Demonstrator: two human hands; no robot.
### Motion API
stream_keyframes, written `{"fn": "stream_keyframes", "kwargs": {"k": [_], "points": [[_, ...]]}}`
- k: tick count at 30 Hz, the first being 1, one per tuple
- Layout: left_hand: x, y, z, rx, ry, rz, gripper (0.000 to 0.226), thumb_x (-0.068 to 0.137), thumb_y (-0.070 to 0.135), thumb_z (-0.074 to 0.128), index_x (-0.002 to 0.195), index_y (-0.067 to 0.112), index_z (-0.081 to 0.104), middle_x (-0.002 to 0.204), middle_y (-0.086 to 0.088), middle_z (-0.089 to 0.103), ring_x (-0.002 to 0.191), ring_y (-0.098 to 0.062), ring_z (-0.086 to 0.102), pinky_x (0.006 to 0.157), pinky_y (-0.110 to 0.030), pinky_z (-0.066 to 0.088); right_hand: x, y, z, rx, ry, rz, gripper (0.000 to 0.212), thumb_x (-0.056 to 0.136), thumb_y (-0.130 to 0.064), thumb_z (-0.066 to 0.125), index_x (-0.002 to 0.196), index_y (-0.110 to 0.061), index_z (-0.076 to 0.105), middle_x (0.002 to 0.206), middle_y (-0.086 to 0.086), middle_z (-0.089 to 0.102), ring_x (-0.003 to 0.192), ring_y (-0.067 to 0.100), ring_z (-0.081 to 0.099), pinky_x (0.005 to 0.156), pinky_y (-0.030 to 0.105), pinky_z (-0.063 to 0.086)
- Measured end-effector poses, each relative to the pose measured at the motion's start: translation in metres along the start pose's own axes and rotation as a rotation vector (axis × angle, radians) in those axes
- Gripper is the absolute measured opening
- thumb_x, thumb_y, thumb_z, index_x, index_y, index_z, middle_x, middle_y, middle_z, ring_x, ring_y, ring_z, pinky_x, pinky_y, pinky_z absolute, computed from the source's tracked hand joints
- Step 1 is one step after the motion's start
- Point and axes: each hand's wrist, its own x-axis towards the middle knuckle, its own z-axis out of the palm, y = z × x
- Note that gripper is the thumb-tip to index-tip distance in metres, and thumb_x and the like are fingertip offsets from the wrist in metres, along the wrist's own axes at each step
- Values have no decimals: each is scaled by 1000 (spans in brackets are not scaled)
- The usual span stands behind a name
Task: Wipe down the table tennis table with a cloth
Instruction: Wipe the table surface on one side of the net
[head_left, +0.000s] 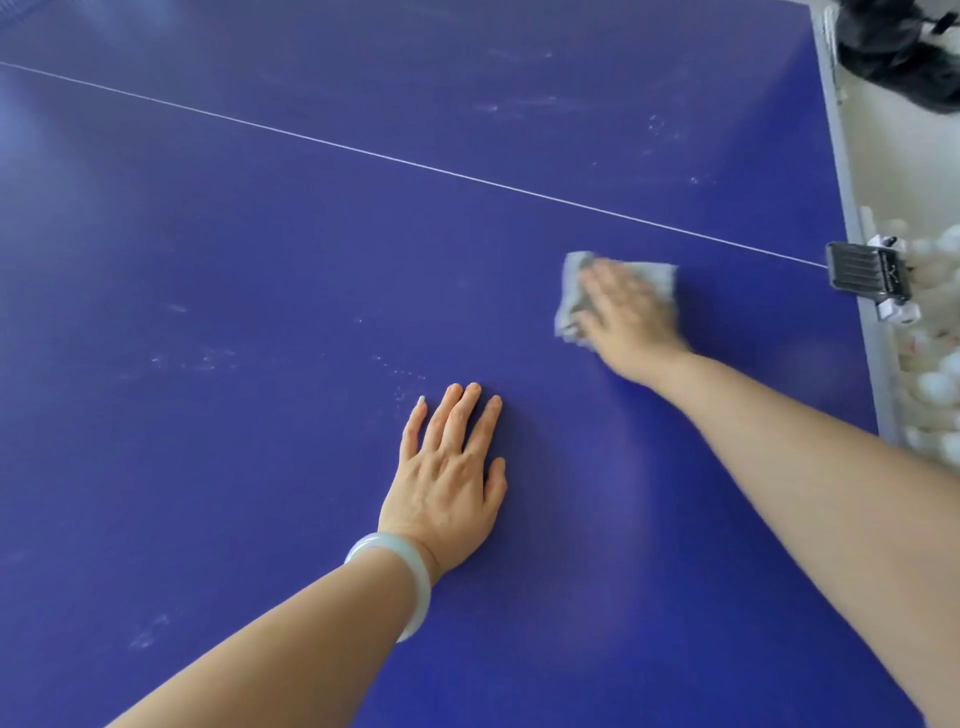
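From the head camera, the left hand lies flat with fingers straight on the blue table tennis table, holding nothing. Farther right, the blurred right hand presses outstretched fingers on a grey cloth, just nearer than the white centre line.

1. The bench has a smooth, deep blue top with a soft, low sheen; light lies on it in broad pale patches, not sharp glints.
2. Pale, chalky smudges dull that finish in places.
3. A thin white line looks painted flat onto the top.
4. The edge band is plain matt grey.
5. The cloth is soft grey fabric, matt and crumpled; its weave is too blurred to tell.
6. The bangle is milky, translucent and glossy, like stone or glass.
7. The clip is black ribbed plastic, faintly shiny.
8. The balls look like smooth white plastic.
9. The bag is black, crinkled, shiny film.
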Motion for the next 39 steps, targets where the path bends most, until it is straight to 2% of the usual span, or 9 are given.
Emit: {"fn": "stream_keyframes", "kwargs": {"k": [4,9,12,18,20,25,27,32,39], "points": [[1,1,3,13,-1,7,64,98,42,21,157,19,25,163,-4,22,153,-21,11,124,-44,0,-27,67,-16,67,52,600,62,105,-41,31,157,-9,19,164,12,15,151,27,11,121,48,9],[0,2,0,-1,-7,-4,65,96,43,19,156,19,27,163,-3,23,152,-20,13,123,-44,3,-100,-54,21,38,54,65,64,105,-45,22,158,-13,7,166,5,0,154,22,-2,124,42,-5],[0,1,1,-2,-5,-4,66,96,44,16,157,20,25,163,-2,21,153,-19,10,124,-44,1,-161,-34,25,33,35,-176,62,105,-49,15,158,-16,12,166,1,5,154,17,0,124,42,1],[0,2,4,7,5,-12,68,95,44,14,156,19,26,163,-4,22,152,-20,11,124,-43,0,-175,72,4,48,59,677,62,106,-35,34,157,-8,14,165,15,12,152,31,9,122,50,8],[-1,2,3,9,5,-12,68,95,45,13,157,19,24,163,-3,20,153,-19,9,124,-43,0,-174,14,11,77,97,585,62,105,-36,32,157,-7,17,164,16,14,152,32,12,122,49,10],[-1,0,1,-20,7,5,64,97,41,14,157,20,23,164,-2,18,153,-19,8,124,-42,-2,-233,-94,35,96,49,-155,64,102,-45,29,158,-14,21,166,3,14,154,20,7,123,46,9],[-1,-1,3,-29,18,8,62,98,37,13,157,21,22,164,-2,18,153,-18,7,124,-41,-2,-245,-45,33,56,67,-123,65,102,-46,26,157,-15,19,166,2,13,154,19,7,123,46,11],[-1,-2,6,-42,31,9,58,101,35,17,158,22,20,165,-1,14,153,-18,3,123,-41,-4,-244,9,20,47,89,611,62,105,-37,29,157,-7,14,165,14,12,153,31,10,122,51,10],[-1,-11,-7,-201,-23,45,52,106,31,28,157,25,22,165,6,11,153,-11,-2,121,-29,-12,-258,-117,35,83,51,4,66,101,-48,20,158,-15,17,166,3,5,154,19,-3,124,47,4]]}}
